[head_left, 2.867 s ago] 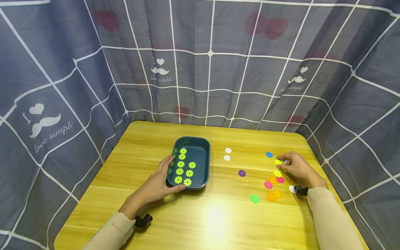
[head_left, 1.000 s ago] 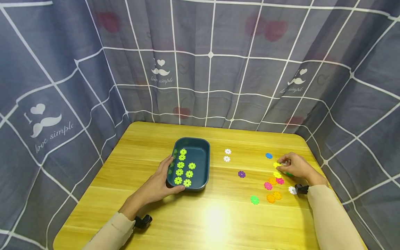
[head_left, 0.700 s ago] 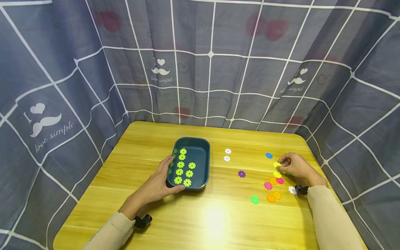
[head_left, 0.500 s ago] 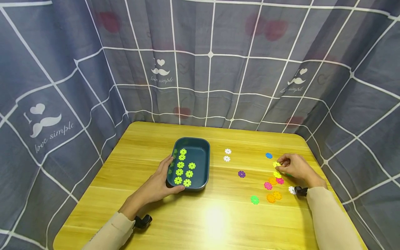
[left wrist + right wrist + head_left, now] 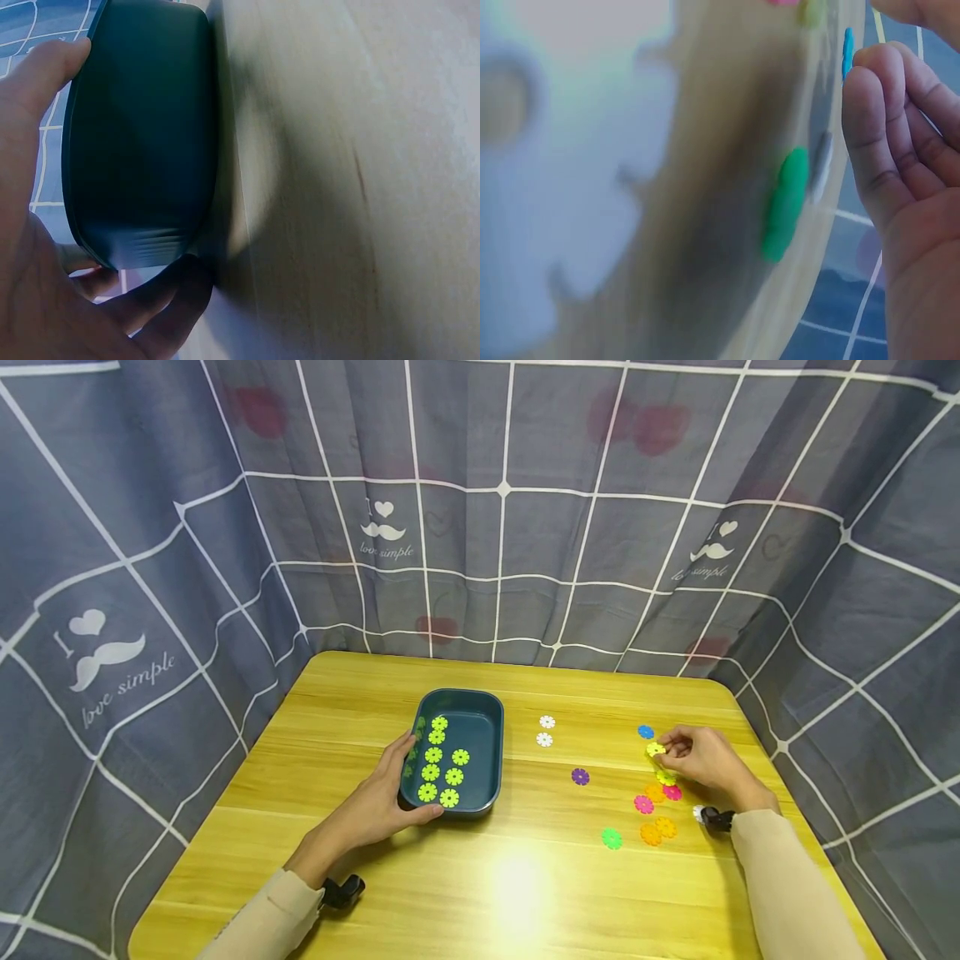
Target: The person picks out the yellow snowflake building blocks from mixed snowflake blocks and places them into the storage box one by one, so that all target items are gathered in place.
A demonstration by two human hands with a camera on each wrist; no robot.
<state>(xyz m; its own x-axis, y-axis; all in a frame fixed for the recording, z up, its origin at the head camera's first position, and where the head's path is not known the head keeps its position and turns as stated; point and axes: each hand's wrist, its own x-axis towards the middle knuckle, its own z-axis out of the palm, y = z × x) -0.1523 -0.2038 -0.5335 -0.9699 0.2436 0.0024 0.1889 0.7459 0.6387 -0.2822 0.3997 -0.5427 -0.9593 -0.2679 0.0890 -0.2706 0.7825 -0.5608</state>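
Observation:
In the head view my left hand (image 5: pixel 365 807) grips the near left corner of a dark teal plastic box (image 5: pixel 483 752). The thumb rests at the near rim and the fingers lie along the left wall; the left wrist view shows fingers around the box's end (image 5: pixel 142 150). Several yellow-green snowflake discs (image 5: pixel 433 754) lie in it in two rows. At the table's right, my right hand (image 5: pixel 708 764) pinches a yellow snowflake disc (image 5: pixel 655 749) between thumb and fingertips. Another yellow disc (image 5: pixel 666 777) lies just beneath, partly overlapping an orange one (image 5: pixel 654 793).
Around the right hand lie pink discs (image 5: pixel 643 804), orange discs (image 5: pixel 651 834), a blue disc (image 5: pixel 646 732) and a white one near the wrist. A green disc (image 5: pixel 612 838), a purple disc (image 5: pixel 581 776) and two white discs (image 5: pixel 547 722) sit nearer the box. A checked curtain (image 5: pixel 465 527) surrounds the table.
My right hand has taken the yellow disc between its fingertips and moved it slightly left and up. The left hand and the box have stayed in place.

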